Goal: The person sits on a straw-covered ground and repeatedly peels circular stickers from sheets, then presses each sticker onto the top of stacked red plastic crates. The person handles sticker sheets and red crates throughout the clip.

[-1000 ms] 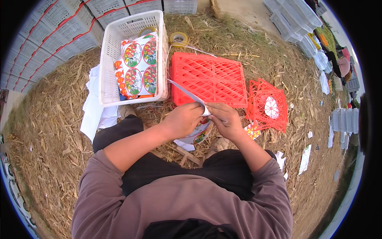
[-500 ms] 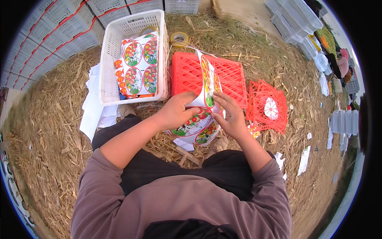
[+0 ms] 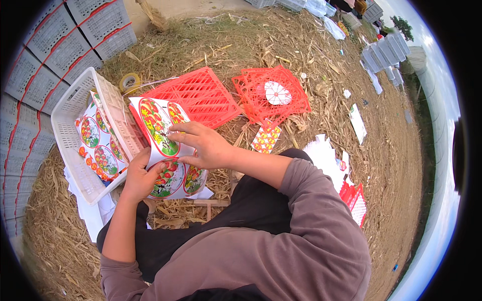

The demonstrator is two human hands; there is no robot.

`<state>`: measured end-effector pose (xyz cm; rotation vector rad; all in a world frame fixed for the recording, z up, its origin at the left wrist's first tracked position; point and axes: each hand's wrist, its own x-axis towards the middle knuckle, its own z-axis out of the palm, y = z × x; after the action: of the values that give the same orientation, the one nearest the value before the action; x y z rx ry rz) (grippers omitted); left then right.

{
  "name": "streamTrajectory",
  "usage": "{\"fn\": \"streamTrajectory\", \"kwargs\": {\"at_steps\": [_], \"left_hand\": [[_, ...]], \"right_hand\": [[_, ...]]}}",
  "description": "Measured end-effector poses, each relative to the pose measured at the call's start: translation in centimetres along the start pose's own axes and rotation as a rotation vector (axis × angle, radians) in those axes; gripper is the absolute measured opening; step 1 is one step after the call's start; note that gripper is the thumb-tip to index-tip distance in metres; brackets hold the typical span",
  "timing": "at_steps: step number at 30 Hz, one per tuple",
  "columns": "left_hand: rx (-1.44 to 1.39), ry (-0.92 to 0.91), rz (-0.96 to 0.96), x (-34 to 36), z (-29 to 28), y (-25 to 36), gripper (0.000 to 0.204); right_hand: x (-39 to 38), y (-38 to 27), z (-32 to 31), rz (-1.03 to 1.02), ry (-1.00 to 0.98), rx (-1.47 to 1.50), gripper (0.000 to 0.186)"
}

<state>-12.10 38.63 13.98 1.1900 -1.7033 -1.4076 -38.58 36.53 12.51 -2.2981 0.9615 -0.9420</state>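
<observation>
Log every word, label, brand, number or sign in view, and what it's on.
Held sheet of round labels: printed characters beside red fruit; wording not copied here.
Crate sheet, inside the white crate: similar round labels; lettering too small to read.
White paper on the ground: faint marks, unreadable.

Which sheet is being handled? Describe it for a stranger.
Start at the open white basket. Just right of it, the left hand grips and the right hand touches a white sheet of round fruit labels. Unlike the similar labels inside the basket, it is between both hands.
</observation>
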Motion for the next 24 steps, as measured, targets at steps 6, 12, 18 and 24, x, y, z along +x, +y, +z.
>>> {"fn": "streamTrajectory", "kwargs": {"at_steps": [6, 12, 18, 24], "left_hand": [[-0.044, -0.038, -0.032, 0.5, 0.6, 0.2, 0.03], [0.088, 0.042, 0.112, 0.2, 1.6, -0.3, 0.023], [0.238, 0.072, 0.196, -0.1, 1.5, -0.2, 0.024], [0.015, 0.069, -0.084, -0.3, 1.6, -0.7, 0.023]], "right_hand": [[0.0, -0.2, 0.0, -0.033, 0.027, -0.019, 0.068], [0.0, -0.3, 0.1, -0.04, 0.061, -0.009, 0.042], [-0.1, 0.3, 1.0, -0.073, 0.133, 0.074, 0.022], [0.2, 1.3, 0.9, 0.076, 0.072, 0.146, 0.01]]}}
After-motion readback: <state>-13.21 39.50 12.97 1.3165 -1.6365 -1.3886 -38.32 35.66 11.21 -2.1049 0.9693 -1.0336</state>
